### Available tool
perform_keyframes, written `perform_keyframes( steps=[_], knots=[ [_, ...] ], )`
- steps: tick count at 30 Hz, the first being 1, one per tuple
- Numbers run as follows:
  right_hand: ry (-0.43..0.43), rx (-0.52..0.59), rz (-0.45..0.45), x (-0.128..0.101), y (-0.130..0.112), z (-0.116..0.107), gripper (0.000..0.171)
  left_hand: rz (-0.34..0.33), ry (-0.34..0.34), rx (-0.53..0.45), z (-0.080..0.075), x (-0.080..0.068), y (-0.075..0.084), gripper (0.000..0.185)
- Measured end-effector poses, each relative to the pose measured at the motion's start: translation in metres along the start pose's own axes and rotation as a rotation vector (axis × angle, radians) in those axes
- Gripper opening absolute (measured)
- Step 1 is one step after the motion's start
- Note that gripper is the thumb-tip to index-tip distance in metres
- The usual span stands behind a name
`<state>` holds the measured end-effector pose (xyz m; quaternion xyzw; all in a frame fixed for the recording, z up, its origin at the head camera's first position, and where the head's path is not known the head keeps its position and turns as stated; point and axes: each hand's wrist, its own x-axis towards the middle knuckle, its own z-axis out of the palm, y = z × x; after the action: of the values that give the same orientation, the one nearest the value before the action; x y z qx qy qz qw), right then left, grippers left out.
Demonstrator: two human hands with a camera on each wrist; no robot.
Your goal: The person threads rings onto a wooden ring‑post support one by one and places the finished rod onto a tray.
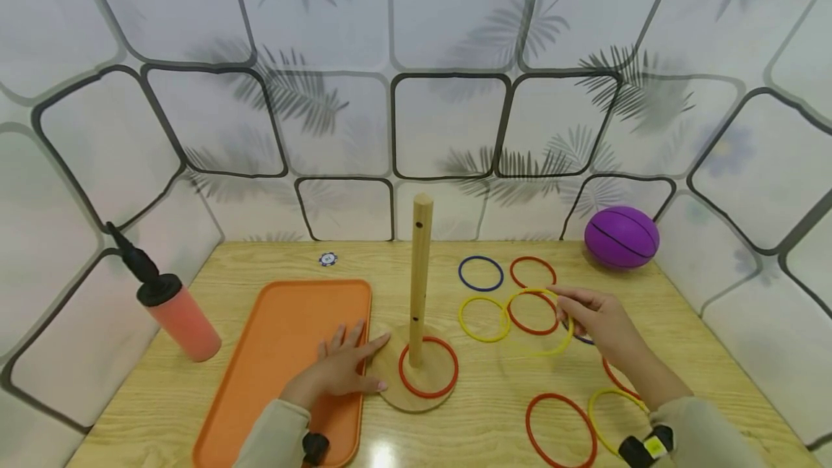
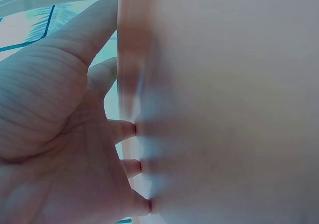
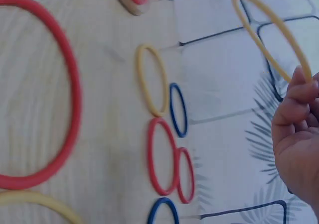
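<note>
My right hand (image 1: 594, 320) pinches a yellow ring (image 1: 552, 352) between thumb and fingers, holding it up over the table right of a wooden post (image 1: 419, 273). In the right wrist view that yellow ring (image 3: 295, 41) hangs tilted from the fingertips. The post stands upright on a round wooden base (image 1: 416, 404), and a red ring (image 1: 457, 374) lies around its foot. With fingers spread, my left hand (image 1: 341, 367) rests across the edge of an orange tray (image 1: 286, 352), its thumb and index finger reaching the base. The left wrist view shows mostly palm and tray edge.
On the right of the table lie several rings, among them a blue ring (image 1: 481, 289), a yellow ring (image 1: 484, 340) and a red ring (image 1: 529, 428). A purple ball (image 1: 622, 237) sits back right. At left stands a pink pump (image 1: 185, 323); a chip (image 1: 328, 258) lies behind the tray.
</note>
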<state>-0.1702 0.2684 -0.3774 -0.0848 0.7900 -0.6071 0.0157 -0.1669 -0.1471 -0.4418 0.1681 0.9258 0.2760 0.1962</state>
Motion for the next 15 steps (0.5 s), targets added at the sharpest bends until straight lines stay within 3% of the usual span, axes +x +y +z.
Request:
perform_keyframes(
  steps=[3, 10, 15],
  knots=[
    [-0.001, 0.085, -0.021, 0.001, -0.009, -0.009, 0.027, -0.001, 0.000, 0.001, 0.000, 0.000, 0.000, 0.078],
    [-0.063, 0.331, -0.175, 0.006, -0.028, -0.022, 0.028, -0.001, -0.002, 0.003, 0.000, 0.000, -0.001, 0.079],
    [-0.069, 0.415, -0.242, 0.009, -0.043, -0.023, 0.030, 0.000, 0.001, 0.006, 0.001, 0.001, -0.002, 0.079]
  ],
)
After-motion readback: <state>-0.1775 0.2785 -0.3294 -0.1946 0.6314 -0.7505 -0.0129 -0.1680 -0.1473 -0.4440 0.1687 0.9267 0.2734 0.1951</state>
